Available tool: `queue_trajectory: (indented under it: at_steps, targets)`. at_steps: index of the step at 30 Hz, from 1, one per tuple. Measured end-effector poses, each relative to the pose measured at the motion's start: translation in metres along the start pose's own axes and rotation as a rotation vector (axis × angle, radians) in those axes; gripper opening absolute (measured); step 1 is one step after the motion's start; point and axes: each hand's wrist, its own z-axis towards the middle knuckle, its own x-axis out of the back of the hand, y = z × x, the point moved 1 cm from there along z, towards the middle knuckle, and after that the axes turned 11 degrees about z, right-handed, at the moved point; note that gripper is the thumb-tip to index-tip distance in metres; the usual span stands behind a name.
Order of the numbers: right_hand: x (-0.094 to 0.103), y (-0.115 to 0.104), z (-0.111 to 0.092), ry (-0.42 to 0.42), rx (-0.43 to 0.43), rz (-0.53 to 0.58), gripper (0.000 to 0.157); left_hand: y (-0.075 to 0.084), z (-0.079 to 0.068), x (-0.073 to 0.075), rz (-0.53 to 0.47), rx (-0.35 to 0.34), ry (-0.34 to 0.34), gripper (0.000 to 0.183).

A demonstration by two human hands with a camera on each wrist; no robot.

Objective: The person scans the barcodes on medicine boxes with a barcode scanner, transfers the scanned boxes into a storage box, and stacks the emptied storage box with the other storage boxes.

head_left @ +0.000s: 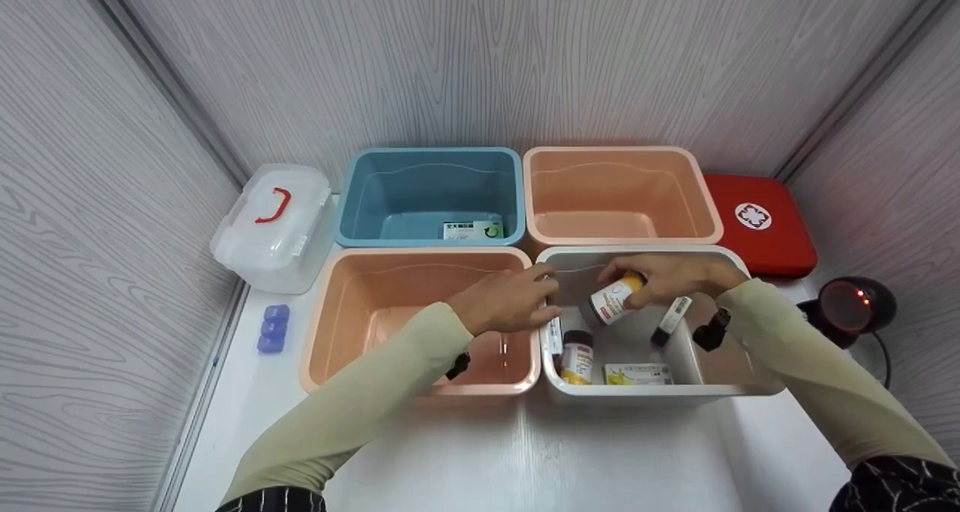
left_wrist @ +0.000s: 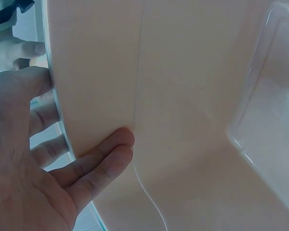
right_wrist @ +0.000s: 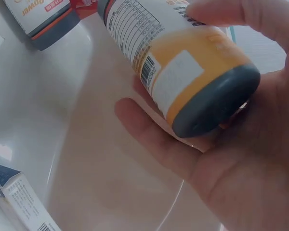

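Observation:
In the white bin, my right hand grips a pill bottle with a yellow-and-white label. That bottle is tilted, its dark base towards my palm in the right wrist view. My left hand rests over the side wall where the peach bin meets the white one. Two of its fingers lie inside the peach bin; the others reach across the rim. A second pill bottle, a flat white-and-yellow box and a narrow dark-ended box lie in the white bin.
Behind stand a blue bin with a small white-and-green box and another peach bin. To the left are a clear case and a purple pillbox. A red first-aid case and black device stand right.

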Motion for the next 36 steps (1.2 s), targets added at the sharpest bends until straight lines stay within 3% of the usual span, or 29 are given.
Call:
queue_trajectory:
  at_steps: [5,11,17,23,26,36]
  targets:
    - [0.002,0.001,0.0,-0.057,0.012,0.072,0.056,0.0,0.0,0.0,0.007,-0.002,0.004,0.038]
    - [0.008,0.002,-0.004,-0.024,0.069,0.189,0.056,0.0,0.001,0.0,0.016,-0.006,0.014,0.039]
    - [0.013,0.001,-0.008,0.086,0.2,0.297,0.062,0.0,0.0,0.002,0.009,0.013,0.007,0.042]
    - [0.016,-0.002,-0.012,0.179,0.233,0.351,0.081,-0.001,-0.001,0.001,-0.004,0.025,-0.005,0.044]
    - [0.016,-0.003,-0.012,0.208,0.262,0.378,0.08,-0.001,-0.001,0.001,-0.004,0.028,-0.007,0.044]
    - [0.017,-0.003,-0.018,0.321,0.223,0.388,0.091,0.0,0.0,0.0,-0.003,0.025,-0.01,0.042]
